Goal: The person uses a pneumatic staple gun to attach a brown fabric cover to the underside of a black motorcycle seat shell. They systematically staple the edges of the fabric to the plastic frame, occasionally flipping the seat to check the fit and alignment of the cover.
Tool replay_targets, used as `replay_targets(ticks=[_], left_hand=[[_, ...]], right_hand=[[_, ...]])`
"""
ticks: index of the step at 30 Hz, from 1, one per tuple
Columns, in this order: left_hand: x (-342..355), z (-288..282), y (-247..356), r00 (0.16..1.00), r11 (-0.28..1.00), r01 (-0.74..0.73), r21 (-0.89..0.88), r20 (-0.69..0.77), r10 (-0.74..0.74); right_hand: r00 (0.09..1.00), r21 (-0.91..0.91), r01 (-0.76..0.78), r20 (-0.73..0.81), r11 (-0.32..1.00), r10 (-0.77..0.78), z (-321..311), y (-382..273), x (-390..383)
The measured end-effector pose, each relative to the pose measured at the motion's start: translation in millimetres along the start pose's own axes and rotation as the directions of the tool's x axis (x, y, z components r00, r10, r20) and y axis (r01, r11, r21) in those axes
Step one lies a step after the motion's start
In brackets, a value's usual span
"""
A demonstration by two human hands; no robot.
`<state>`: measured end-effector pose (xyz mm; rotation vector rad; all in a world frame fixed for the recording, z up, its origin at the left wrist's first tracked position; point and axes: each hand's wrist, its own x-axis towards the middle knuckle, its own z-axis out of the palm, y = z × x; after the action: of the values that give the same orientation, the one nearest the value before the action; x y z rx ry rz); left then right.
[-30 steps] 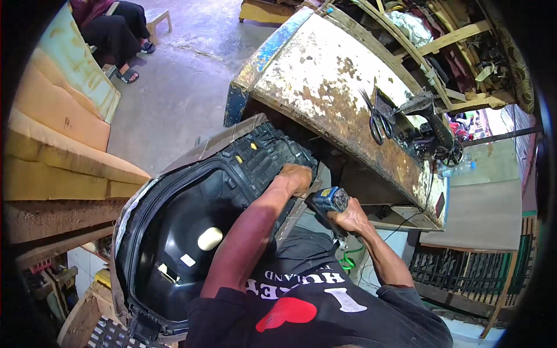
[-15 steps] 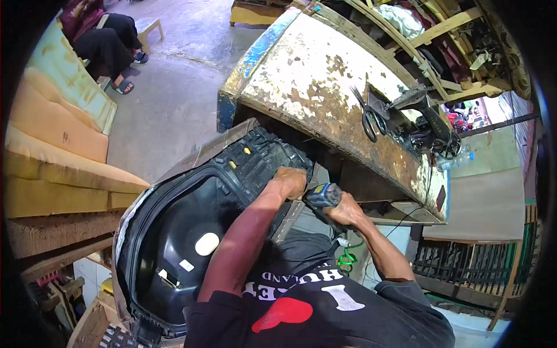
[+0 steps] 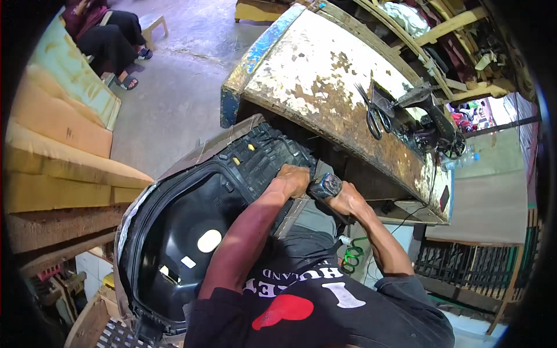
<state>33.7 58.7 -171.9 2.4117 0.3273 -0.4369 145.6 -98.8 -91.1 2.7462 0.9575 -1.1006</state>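
An upturned motorcycle seat (image 3: pixel 191 223) lies to the left of my lap, its black plastic base facing up. Brownish-grey cover material (image 3: pixel 203 147) runs along its outer edge. My left hand (image 3: pixel 292 181) is closed over the seat's narrower, ribbed end; the fingertips are hidden on the far side. Just to its right, my right hand (image 3: pixel 346 199) grips what looks like an air staple gun (image 3: pixel 326 184), its dark blue-and-black head close to the seat's edge. A green coiled hose (image 3: pixel 352 255) hangs below that hand. The gun's nose is hard to make out.
A worn, paint-flaked table (image 3: pixel 307 75) stands ahead, carrying scissors (image 3: pixel 374 113) and a black sewing machine (image 3: pixel 432 119). Foam-padded furniture (image 3: pixel 64 151) flanks the left side. A seated person (image 3: pixel 113 40) is at the far left. A plastic bottle (image 3: pixel 461 159) lies by the machine.
The staple gun and my right hand have shifted slightly away from me, and the gun's head has turned a little. My left hand keeps its place on the seat. The view has moved slightly.
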Motion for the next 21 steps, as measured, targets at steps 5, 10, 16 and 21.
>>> replay_targets(ticks=[5,10,16,21], left_hand=[[-1,2,3,0.99,0.999,-0.023,-0.031,-0.141,0.018],[12,6,29,0.984,0.998,0.037,-0.05,-0.174,-0.045],[25,19,18,0.97,0.986,0.069,-0.153,-0.22,-0.102],[27,14,25,0.988,1.0,0.028,0.0,-0.152,-0.028]], right_hand=[[0.972,0.154,0.215,-0.134,0.964,-0.196,17,64,14],[0.974,0.366,0.161,-0.21,0.916,-0.087,2,78,-26],[0.96,0.272,0.193,-0.251,0.943,-0.124,-5,74,-24],[0.95,0.214,0.268,-0.223,0.939,-0.22,-3,88,4]])
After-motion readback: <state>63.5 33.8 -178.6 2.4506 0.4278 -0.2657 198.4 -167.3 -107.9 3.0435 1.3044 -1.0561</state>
